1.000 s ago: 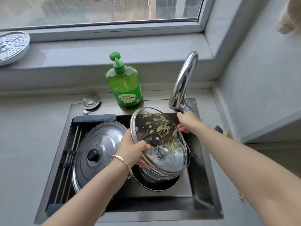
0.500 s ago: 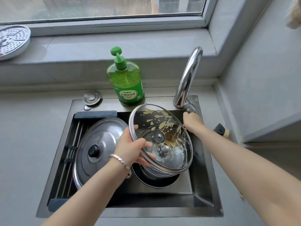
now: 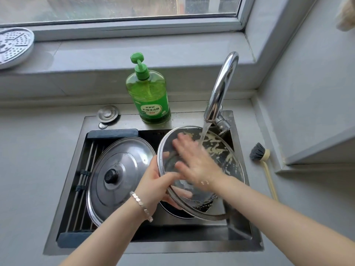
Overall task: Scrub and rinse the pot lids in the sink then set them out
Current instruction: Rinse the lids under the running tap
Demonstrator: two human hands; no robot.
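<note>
water [image 3: 204, 130] is now running from the faucet [image 3: 221, 87] onto the soiled glass lid [image 3: 227, 150], tilted over the sink [image 3: 192, 244]. the right hand [image 3: 194, 162], having left the faucet, is rubbing it with flat fingers while the left hand [image 3: 155, 181] is gripping its rim. rinsing is starting.

Grey desk [image 3: 28, 169], sink [image 3: 192, 244] sunk in. Sink's far rim: green soap bottle [image 3: 148, 96] upright, metal stopper [image 3: 108, 113] left of it. Right of sink: dish brush [image 3: 258, 150] lying flat, bristles far. Windowsill [image 3: 134, 54], far left: perforated metal plate [image 3: 13, 47].
</note>
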